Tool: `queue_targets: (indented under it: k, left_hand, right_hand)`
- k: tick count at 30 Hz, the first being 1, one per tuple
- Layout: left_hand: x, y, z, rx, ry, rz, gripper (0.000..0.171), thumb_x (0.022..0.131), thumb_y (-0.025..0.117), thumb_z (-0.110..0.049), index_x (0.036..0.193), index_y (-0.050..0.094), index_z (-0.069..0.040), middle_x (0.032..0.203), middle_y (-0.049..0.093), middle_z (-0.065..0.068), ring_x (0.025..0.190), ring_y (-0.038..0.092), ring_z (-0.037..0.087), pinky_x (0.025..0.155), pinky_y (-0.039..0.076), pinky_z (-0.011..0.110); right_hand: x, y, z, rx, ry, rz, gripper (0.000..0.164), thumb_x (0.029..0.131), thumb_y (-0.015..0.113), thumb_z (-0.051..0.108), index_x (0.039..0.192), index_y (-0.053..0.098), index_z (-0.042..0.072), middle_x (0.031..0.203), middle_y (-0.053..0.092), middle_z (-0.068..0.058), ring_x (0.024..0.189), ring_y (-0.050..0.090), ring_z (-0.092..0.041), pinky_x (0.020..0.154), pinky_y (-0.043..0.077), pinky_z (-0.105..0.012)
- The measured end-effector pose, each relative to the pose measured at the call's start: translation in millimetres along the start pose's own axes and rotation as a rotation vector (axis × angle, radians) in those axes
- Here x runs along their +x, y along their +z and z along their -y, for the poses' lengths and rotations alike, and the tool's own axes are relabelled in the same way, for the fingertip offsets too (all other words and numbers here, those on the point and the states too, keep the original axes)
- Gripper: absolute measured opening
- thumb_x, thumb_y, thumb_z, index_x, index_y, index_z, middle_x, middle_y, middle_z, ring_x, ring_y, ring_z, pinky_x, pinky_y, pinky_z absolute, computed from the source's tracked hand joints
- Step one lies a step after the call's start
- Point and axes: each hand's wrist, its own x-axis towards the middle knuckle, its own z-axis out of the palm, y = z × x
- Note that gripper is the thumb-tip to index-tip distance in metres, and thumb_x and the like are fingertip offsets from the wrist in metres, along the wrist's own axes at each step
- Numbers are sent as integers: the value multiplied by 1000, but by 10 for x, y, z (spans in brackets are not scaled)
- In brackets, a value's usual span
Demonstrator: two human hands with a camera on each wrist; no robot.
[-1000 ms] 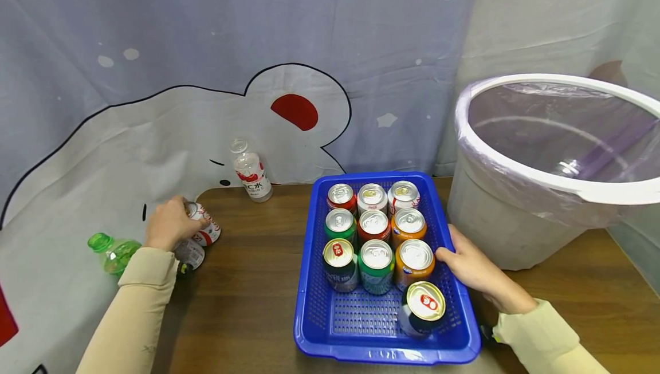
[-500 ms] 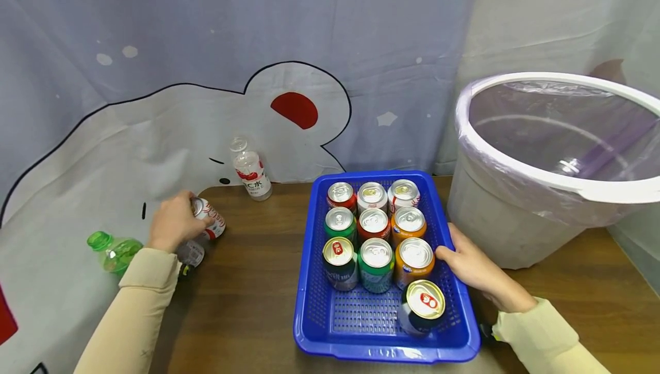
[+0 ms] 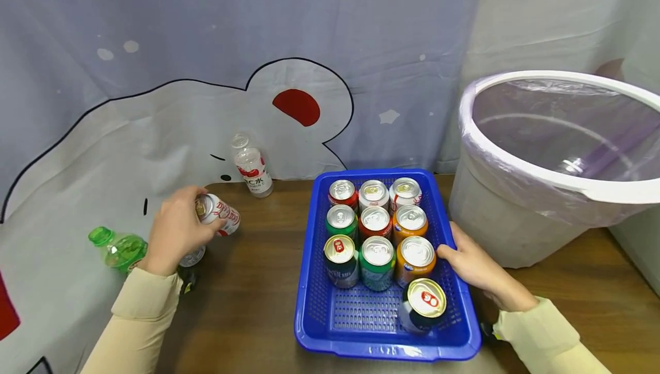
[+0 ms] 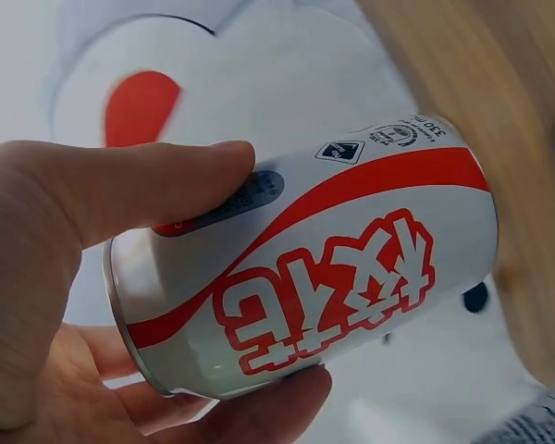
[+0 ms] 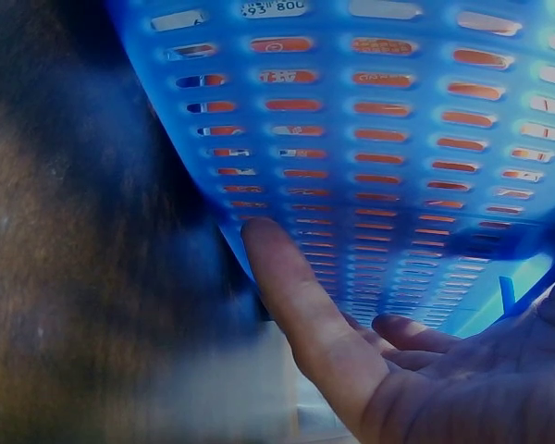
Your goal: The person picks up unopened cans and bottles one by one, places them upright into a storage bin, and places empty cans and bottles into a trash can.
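In the head view, my left hand [image 3: 175, 228] holds a white and red soda can [image 3: 224, 215] at the left, tilted on its side. The left wrist view shows the thumb on one side of the can [image 4: 351, 268] and fingers underneath. Below that hand, another can [image 3: 193, 257] is mostly hidden. My right hand [image 3: 476, 265] grips the right rim of a blue plastic basket [image 3: 387, 349], thumb over the edge. Its fingers lie along the slotted outer wall [image 5: 379, 157] in the right wrist view. Several upright drink cans [image 3: 376, 254] stand in the basket; a dark one [image 3: 424, 305] leans at the front right.
A clear bottle [image 3: 252, 170] stands at the back against the printed curtain [image 3: 392, 65]. Far left lies a green bottle [image 3: 121, 250]. Right of the basket is a large white bin [image 3: 507, 208] with a clear liner. All rest on a wooden table [image 3: 247, 305].
My left hand has lifted the white and red can and brought it slightly right, turning it more onto its side. The right hand and basket have stayed put.
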Motion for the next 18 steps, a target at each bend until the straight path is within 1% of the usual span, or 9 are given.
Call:
queue_targets:
  k: [4, 7, 12, 15, 18]
  left_hand:
    - [-111, -74, -193, -20, 63, -65, 65, 67, 93, -27, 121, 66, -2, 110, 69, 20, 90, 66, 39, 74, 50, 56]
    - [-180, -109, -325, -46, 93, -105, 64, 66, 93, -27, 121, 67, -5, 109, 70, 17, 89, 66, 37, 73, 50, 54]
    - [-270, -164, -524, -122, 159, -161, 65, 61, 95, -25, 119, 69, -9, 105, 71, 10, 87, 65, 27, 71, 48, 44]
    - [-335, -201, -649, -187, 190, -151, 67, 60, 98, -24, 119, 69, -11, 105, 71, 3, 87, 64, 17, 70, 48, 35]
    - [-406, -240, -780, -251, 215, -119, 70, 59, 100, -23, 120, 69, -15, 105, 69, -3, 89, 62, 10, 71, 47, 24]
  right_hand:
    - [-5, -15, 2, -10, -3, 0, 53, 97, 46, -1, 147, 30, -10, 129, 56, -39, 94, 72, -32, 73, 63, -42]
    - [-6, -28, 5, -14, -1, 0, 54, 97, 46, -1, 147, 29, -10, 129, 55, -39, 94, 71, -32, 74, 63, -41]
    - [7, -31, 5, -18, -9, -1, 54, 96, 47, -2, 147, 30, -10, 127, 56, -38, 94, 71, -32, 73, 63, -40]
    - [14, -21, -1, -15, -16, -3, 54, 96, 47, -2, 146, 30, -11, 127, 57, -38, 93, 72, -31, 73, 63, -40]
    - [19, -10, -8, -11, -18, -4, 54, 96, 47, -2, 146, 31, -11, 127, 57, -39, 93, 72, -31, 73, 63, -40]
